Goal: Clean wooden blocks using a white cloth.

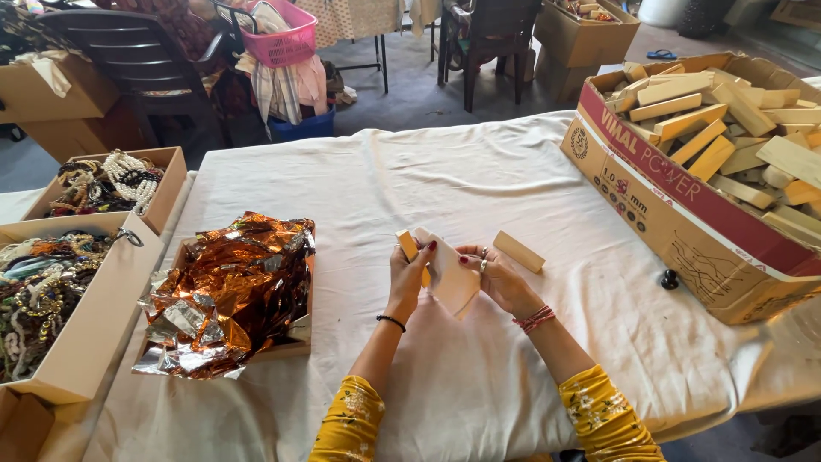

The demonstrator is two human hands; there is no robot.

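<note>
A wooden block [409, 246] is gripped by the left hand [409, 275] — white paper [449, 275] pinched against it by the right hand [499, 278], as if for wrapping.

**A small handicraft packing room**

This looks like an informal craft workshop, not a home table. A long table [479, 171] under a white cloth serves as the bench. A big cardboard carton [684, 214] holds a heap of plain wooden blocks [727, 128], open boxes of beaded jewellery [107, 181] line the other side, and a tray of crumpled copper foil sheets [231, 291] sits between (stock in bulk, all of it). Dark chairs [137, 60], a pink basket [286, 38] and more cartons [586, 34] crowd the bare floor behind.
</note>
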